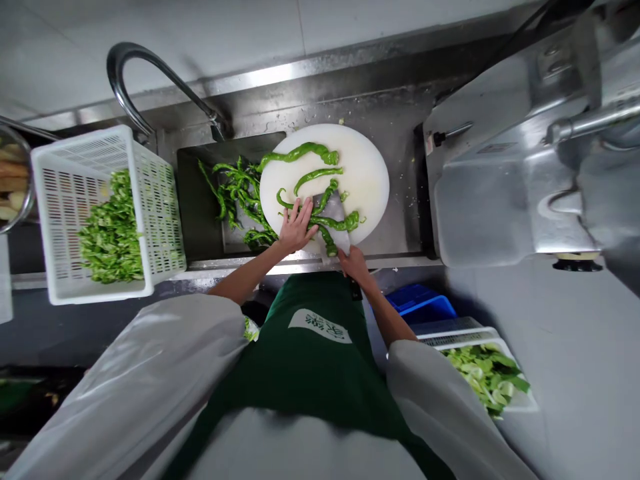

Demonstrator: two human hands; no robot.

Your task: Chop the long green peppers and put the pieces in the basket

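A round white cutting board [373, 167] lies over the sink with several long green peppers [300, 155] on it. My right hand [354, 263] is closed round the handle of a cleaver [339, 208] at the board's near edge. The wide blade lies nearly flat, and some peppers rest across it. My left hand [297, 228] is spread with its fingers stretched out, touching the peppers left of the blade. More whole green peppers [243, 190] are heaped in the sink basin beside the board's left edge. What lies under my left palm is hidden.
A white plastic basket [137, 220] of cut green peppers stands left of the basin, under a curved faucet [150, 63]. A metal machine [480, 213] stands to the right. Below it are a blue crate [420, 303] and a white basket of leafy greens [490, 377].
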